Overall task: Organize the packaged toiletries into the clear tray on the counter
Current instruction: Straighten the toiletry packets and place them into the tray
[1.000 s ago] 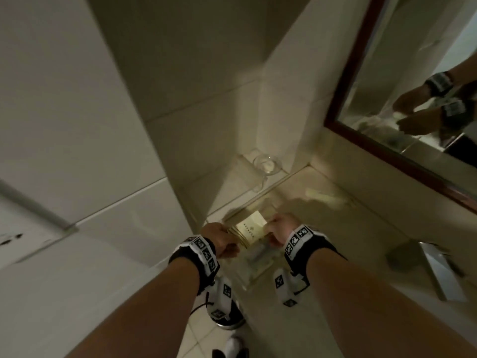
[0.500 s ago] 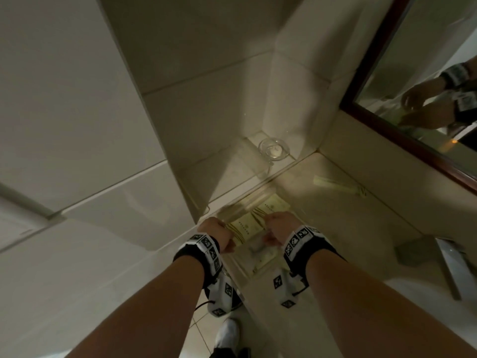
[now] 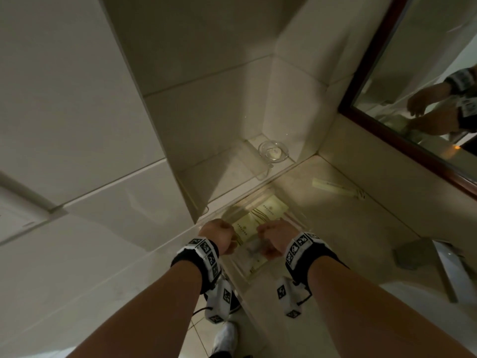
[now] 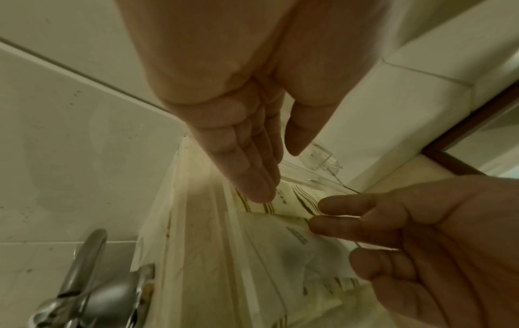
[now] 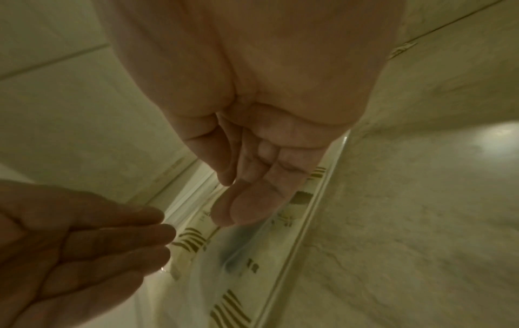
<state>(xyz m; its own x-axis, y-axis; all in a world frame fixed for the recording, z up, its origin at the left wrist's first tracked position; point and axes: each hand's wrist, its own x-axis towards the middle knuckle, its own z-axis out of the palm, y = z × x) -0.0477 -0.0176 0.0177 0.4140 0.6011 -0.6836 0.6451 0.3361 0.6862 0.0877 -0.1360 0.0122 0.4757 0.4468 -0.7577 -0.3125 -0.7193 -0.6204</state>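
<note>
A clear tray (image 3: pixel 296 221) lies on the counter by the wall corner. In it are cream packets with gold stripes (image 3: pixel 271 209) and a clear plastic pouch (image 3: pixel 254 251). My left hand (image 3: pixel 219 235) hangs over the tray's left side and my right hand (image 3: pixel 276 236) over its right. In the left wrist view my left hand (image 4: pixel 276 175) has straight fingers, with the tips on a cream packet (image 4: pixel 283 199). The right hand's fingertips (image 4: pixel 331 204) touch the packets' edge. In the right wrist view my right hand (image 5: pixel 233 199) is flat over the pouch (image 5: pixel 233 250), holding nothing.
A long cream packet (image 3: pixel 335 187) lies on the counter beyond the tray. A glass dish with soap (image 3: pixel 273 151) sits in the back corner. A framed mirror (image 3: pixel 426 73) is at the right, and a chrome tap (image 4: pixel 84 277) is beside the tray.
Both hands held a stack of cream packets above the tray, lowered it into the tray, and now their fingers are straightened off it.
</note>
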